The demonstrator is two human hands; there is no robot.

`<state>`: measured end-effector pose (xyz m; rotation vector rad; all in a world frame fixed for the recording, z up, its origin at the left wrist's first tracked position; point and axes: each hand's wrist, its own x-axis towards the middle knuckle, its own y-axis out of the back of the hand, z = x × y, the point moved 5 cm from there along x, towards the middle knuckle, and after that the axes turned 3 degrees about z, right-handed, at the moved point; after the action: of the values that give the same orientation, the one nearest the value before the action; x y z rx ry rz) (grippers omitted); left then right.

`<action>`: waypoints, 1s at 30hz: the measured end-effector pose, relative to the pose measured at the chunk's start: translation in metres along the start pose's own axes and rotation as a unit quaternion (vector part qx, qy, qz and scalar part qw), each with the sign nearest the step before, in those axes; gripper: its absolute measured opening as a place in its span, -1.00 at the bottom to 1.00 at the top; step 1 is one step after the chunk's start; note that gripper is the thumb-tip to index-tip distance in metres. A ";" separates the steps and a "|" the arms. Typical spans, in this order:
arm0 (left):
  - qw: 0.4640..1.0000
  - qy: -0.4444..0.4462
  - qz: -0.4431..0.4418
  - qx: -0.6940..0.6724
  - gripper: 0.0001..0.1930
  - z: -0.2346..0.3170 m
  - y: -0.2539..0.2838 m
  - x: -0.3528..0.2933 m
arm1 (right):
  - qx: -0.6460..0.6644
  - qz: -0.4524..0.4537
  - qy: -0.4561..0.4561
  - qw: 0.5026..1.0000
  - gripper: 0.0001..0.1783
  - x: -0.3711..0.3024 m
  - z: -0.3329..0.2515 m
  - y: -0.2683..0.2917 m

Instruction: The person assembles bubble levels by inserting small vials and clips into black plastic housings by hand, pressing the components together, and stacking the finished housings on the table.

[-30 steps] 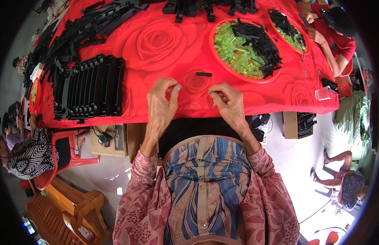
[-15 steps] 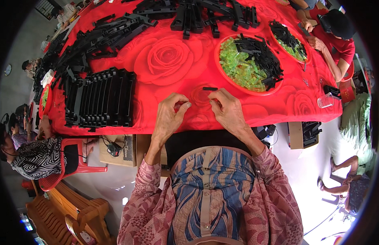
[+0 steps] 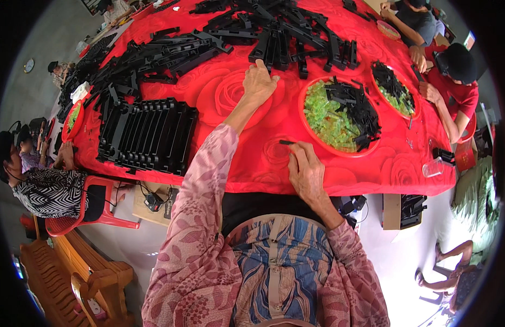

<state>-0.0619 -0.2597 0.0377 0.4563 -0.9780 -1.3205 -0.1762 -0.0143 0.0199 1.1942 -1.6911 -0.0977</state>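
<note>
My left hand (image 3: 259, 83) is stretched forward to the near end of a cluster of long black plastic bars (image 3: 277, 50). Its thumb and forefinger are apart, at the end of one bar; a firm grip does not show. Closer to me, my right hand (image 3: 307, 171) is closed, its fingertips on the right end of a small black strip (image 3: 285, 143) above the red tablecloth (image 3: 247, 158). The fingers cover that end of the strip. Right of this hand stands a round red basin (image 3: 317, 143) holding yellow-green translucent pieces (image 3: 328, 117) and small black strips (image 3: 358, 103).
Black bars are lined up in a row (image 3: 149, 136) at the left. A second red basin (image 3: 416, 106) stands farther right, near a co-worker in red (image 3: 462, 82). A clear plastic container (image 3: 432, 168) lies at the right edge. Another person (image 3: 48, 188) sits at the left.
My left hand has moved from near the front edge forward to the black bars. My right hand has come to the small black strip. The view has shifted, so the table sits lower.
</note>
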 end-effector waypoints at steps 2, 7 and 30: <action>0.999 0.020 0.035 0.033 -0.52 -0.007 -0.013 0.012 | 0.008 0.012 0.006 1.000 -0.73 -0.006 0.001 -0.001; 0.997 -0.020 0.048 0.061 -0.60 -0.022 -0.017 0.015 | 0.032 0.025 -0.032 0.999 -0.80 -0.005 0.006 0.001; 0.954 -0.125 -0.139 -0.233 -0.38 -0.004 0.116 -0.297 | 0.395 0.038 -0.341 0.852 -0.64 0.007 0.014 0.046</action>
<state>0.0260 0.0472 0.0260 0.0629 -0.7861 -1.8399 -0.2174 -0.0025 0.0438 1.8314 -2.5354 0.2910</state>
